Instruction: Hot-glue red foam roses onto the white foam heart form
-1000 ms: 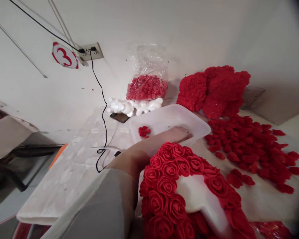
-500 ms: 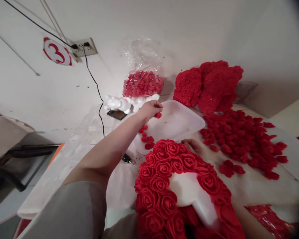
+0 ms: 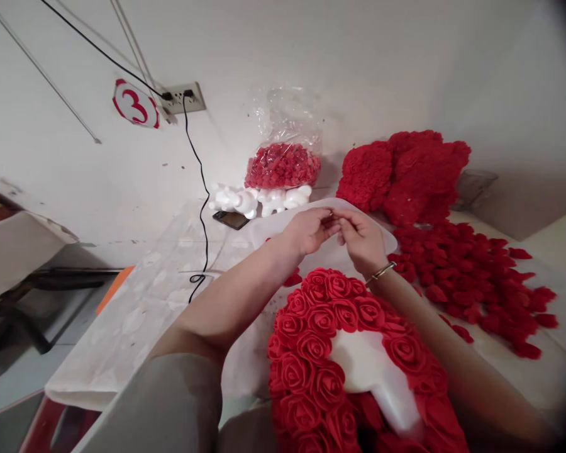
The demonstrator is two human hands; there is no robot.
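Observation:
My left hand point(image 3: 315, 230) and my right hand point(image 3: 358, 236) meet over the white tray point(image 3: 387, 242), fingertips pinched together. Whatever lies between the fingers is too small and hidden to make out. A bracelet circles my right wrist. Close to me, below both hands, stands a form covered with red foam roses point(image 3: 321, 321), with a bare white patch point(image 3: 358, 362) at its middle. A few loose red roses point(image 3: 292, 278) show beside the tray, partly behind my left forearm.
A heap of loose red roses point(image 3: 471, 270) spreads on the right, with red rose-covered pieces point(image 3: 405, 173) behind it. Against the wall stand a plastic bag of red roses point(image 3: 283, 167), white figures point(image 3: 236, 200) and a phone point(image 3: 231, 219). A black cable point(image 3: 200, 170) hangs at left.
My left hand has moved right, and the red rose it held is no longer visible. My right hand has come up from behind the rose-covered form to meet it. The view has shifted slightly.

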